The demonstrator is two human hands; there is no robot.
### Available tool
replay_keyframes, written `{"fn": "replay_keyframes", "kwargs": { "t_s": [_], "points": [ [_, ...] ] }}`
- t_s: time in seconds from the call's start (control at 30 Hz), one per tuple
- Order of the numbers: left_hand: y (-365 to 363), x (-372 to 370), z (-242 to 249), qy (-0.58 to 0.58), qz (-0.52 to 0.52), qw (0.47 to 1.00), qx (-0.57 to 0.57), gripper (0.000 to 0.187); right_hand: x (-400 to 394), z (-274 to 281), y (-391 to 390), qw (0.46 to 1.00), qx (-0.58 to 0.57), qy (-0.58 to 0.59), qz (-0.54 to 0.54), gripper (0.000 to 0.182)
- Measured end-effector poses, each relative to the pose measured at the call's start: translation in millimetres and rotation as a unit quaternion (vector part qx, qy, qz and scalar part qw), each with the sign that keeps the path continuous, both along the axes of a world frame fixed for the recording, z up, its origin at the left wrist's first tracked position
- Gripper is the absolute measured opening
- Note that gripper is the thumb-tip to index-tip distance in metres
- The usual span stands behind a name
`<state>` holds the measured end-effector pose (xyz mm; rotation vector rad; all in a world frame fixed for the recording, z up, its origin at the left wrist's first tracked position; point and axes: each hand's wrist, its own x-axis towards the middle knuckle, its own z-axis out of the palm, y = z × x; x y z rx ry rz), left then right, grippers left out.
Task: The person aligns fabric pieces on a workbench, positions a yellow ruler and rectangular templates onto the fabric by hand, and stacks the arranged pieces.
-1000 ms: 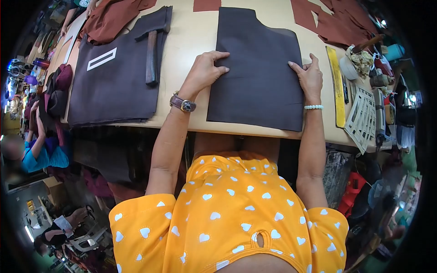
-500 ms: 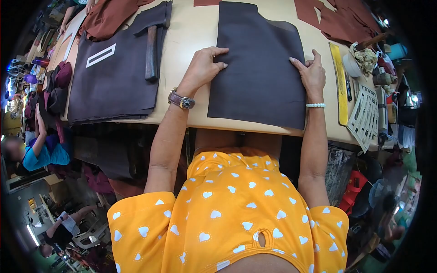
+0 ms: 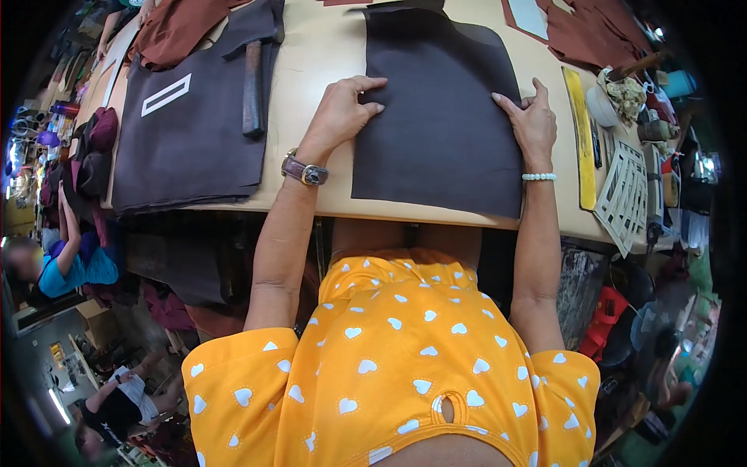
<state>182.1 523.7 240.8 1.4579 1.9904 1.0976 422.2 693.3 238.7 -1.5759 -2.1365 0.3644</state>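
Observation:
A dark brown sheet of leather-like material (image 3: 436, 132) lies in front of me at the table's front edge, its far end curving up a little. My left hand (image 3: 348, 110) pinches its left edge, with thumb and forefinger showing on top. On the opposite edge, my right hand (image 3: 531, 124) has its thumb over the sheet and the other fingers partly bent beside it. Another piece of dark material (image 3: 408, 8) shows beyond the far end. To the left, a stack of similar dark sheets (image 3: 187, 156) carries a hammer (image 3: 252, 89) and a white rectangular frame template (image 3: 166, 94).
Right of the sheet are a yellow ruler (image 3: 580, 140), slotted templates (image 3: 622, 194) and a white bowl (image 3: 601, 107). Reddish-brown pieces (image 3: 595, 39) lie at the far right, more (image 3: 175, 31) at the far left. A person in a blue shirt (image 3: 78, 265) works at left.
The far end of the sheet has lifted and curved towards me, uncovering dark material behind it. Both hands stay at the side edges, and the view has shifted slightly.

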Motion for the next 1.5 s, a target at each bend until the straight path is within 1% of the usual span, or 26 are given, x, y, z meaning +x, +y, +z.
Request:
{"fn": "replay_keyframes", "kwargs": {
  "t_s": [0.07, 0.17, 0.2, 0.27, 0.3, 0.33, 0.4, 0.47, 0.5, 0.6, 0.63, 0.67, 0.73, 0.77, 0.87, 0.97, 1.07, 1.17, 1.27, 1.4, 1.5],
  "points": [
    [-0.2, 0.3, -1.0, 0.003, 0.001, 1.000, 0.008, 0.038, -0.9, 1.0, -1.0, 1.000, -0.001, -0.004, 0.001, 0.085],
    [-1.3, 9.5, 7.5, 0.089, 0.010, 0.996, -0.020, 0.043, -2.9, 3.8, -6.0, 1.000, 0.016, -0.011, -0.004, 0.085],
    [-0.8, 20.3, 12.3, 0.177, 0.040, 0.983, 0.008, 0.046, -2.3, 2.9, -6.2, 1.000, 0.028, -0.011, 0.001, 0.084],
    [2.2, 52.2, 19.9, 0.343, 0.100, 0.931, 0.067, 0.050, -1.8, -2.9, -4.5, 0.999, 0.053, -0.012, 0.007, 0.084],
    [8.7, 66.5, 16.9, 0.317, 0.057, 0.943, 0.088, 0.054, -1.7, -3.3, -4.5, 0.999, 0.047, -0.009, 0.008, 0.084],
    [14.8, 86.3, 16.6, 0.315, 0.027, 0.940, 0.126, 0.050, -1.3, -5.9, -4.2, 0.998, 0.066, -0.009, 0.011, 0.084],
    [25.6, 129.7, 9.8, 0.256, -0.039, 0.955, 0.148, 0.048, -1.4, -5.5, -3.7, 0.999, 0.048, -0.006, 0.007, 0.083],
    [30.6, 165.8, -11.5, 0.221, -0.070, 0.962, 0.141, 0.048, -2.5, -5.8, -4.6, 0.998, 0.055, 0.001, 0.006, 0.083],
    [29.6, 176.9, -14.9, 0.201, -0.081, 0.970, 0.106, 0.053, -2.0, -7.2, -5.0, 0.998, 0.058, 0.005, 0.006, 0.083],
    [23.5, 188.4, -20.1, 0.229, -0.088, 0.966, 0.080, 0.059, -1.8, -11.7, -3.0, 0.995, 0.098, 0.018, 0.011, 0.084],
    [23.4, 187.4, -22.3, 0.237, -0.100, 0.964, 0.065, 0.063, -0.7, -1.2, -7.1, 0.999, 0.043, 0.019, 0.016, 0.078],
    [22.5, 187.9, -21.8, 0.243, -0.102, 0.963, 0.062, 0.063, 4.1, 0.0, -10.2, 0.995, 0.027, 0.094, 0.032, 0.076],
    [21.2, 187.4, -18.9, 0.259, -0.104, 0.958, 0.063, 0.062, 15.8, 3.4, -11.6, 0.967, 0.001, 0.244, 0.068, 0.072],
    [22.1, 187.9, -21.0, 0.253, -0.101, 0.960, 0.061, 0.062, 23.3, 7.7, -20.7, 0.972, 0.020, 0.221, 0.081, 0.058],
    [22.2, 188.3, -19.1, 0.253, -0.107, 0.960, 0.048, 0.062, 57.5, -3.5, -37.0, 0.944, 0.016, 0.198, 0.265, 0.045],
    [22.7, 188.3, -20.7, 0.262, -0.106, 0.958, 0.047, 0.063, 65.7, -2.7, -41.7, 0.952, 0.062, 0.015, 0.299, 0.045],
    [20.9, 189.9, -19.7, 0.258, -0.107, 0.959, 0.046, 0.063, 59.9, 4.3, -27.3, 0.939, 0.080, 0.041, 0.331, 0.048],
    [22.3, 188.6, -16.7, 0.257, -0.107, 0.960, 0.036, 0.063, 54.3, 15.1, -27.5, 0.917, 0.094, -0.003, 0.387, 0.052],
    [22.2, 189.7, -17.6, 0.266, -0.106, 0.957, 0.039, 0.062, 57.3, 2.1, -16.6, 0.930, 0.029, -0.047, 0.364, 0.054],
    [21.6, 190.0, -18.3, 0.272, -0.105, 0.956, 0.036, 0.063, 49.2, -8.6, 23.5, 0.941, 0.071, -0.069, 0.324, 0.053],
    [22.4, 190.2, -17.3, 0.281, -0.106, 0.953, 0.043, 0.060, 32.5, -17.9, 64.1, 0.950, 0.059, -0.054, 0.303, 0.048]
  ]
}}
